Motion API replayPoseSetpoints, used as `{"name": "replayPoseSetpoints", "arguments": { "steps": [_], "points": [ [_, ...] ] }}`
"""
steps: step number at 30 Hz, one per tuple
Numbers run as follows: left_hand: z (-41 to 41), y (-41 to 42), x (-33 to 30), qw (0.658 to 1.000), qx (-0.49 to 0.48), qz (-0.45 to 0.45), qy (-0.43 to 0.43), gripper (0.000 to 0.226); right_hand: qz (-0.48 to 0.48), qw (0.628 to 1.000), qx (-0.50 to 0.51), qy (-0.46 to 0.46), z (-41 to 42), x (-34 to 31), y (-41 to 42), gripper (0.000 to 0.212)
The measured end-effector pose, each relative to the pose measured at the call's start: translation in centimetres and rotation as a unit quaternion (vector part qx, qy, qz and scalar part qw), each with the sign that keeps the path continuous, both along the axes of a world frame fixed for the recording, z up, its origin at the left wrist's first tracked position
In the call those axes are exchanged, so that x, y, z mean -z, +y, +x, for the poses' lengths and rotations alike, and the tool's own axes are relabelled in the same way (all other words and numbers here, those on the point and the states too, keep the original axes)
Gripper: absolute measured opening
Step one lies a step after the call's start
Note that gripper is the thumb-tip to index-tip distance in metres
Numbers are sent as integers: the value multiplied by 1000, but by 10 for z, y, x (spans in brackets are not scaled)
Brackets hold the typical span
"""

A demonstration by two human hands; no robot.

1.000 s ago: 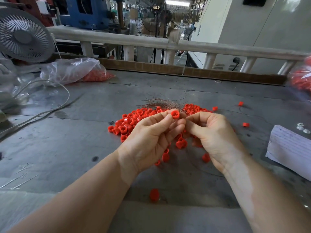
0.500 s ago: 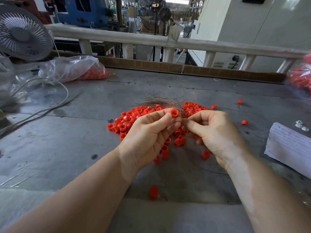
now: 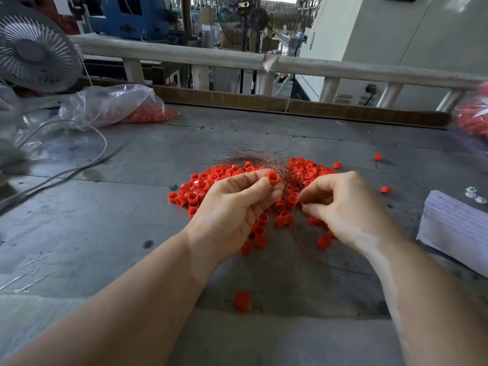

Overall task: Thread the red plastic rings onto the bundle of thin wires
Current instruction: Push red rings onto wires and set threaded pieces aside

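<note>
Frame centre: left hand (image 3: 232, 207) pinches one red ring (image 3: 272, 177) w/ wire bundle (image 3: 264, 161) over the bench (image 3: 105, 220). Right hand (image 3: 340, 207), fingers curled, appears empty. Gather wire tips tight; align w/ ring bore before pushing.

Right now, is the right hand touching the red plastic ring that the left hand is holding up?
Apart. In the head view, the right hand sits beside the red plastic ring, with wires and pile showing between them.
</note>
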State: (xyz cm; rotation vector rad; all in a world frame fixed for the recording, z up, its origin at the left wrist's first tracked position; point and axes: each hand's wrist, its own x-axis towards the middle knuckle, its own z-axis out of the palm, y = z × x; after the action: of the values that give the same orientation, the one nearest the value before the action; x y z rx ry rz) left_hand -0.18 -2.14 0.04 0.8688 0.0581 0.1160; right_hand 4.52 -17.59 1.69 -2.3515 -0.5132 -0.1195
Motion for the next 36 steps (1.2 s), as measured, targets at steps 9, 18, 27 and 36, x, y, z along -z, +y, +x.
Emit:
{"name": "replayPoseSetpoints", "arguments": {
  "steps": [9,18,27,36],
  "points": [
    [-2,1,-2,999,34,-11,0,15,-81,995,-51,-9,-4,5,8,11],
    [-2,2,-2,999,41,-21,6,16,61,997,-50,1,0,7,9,13],
    [-1,3,0,999,43,-20,-5,18,415,869,-78,256,-1,-3,8,11],
    [-2,1,0,999,51,-1,-13,17,448,855,-69,252,-4,-5,12,9]
  ]
}}
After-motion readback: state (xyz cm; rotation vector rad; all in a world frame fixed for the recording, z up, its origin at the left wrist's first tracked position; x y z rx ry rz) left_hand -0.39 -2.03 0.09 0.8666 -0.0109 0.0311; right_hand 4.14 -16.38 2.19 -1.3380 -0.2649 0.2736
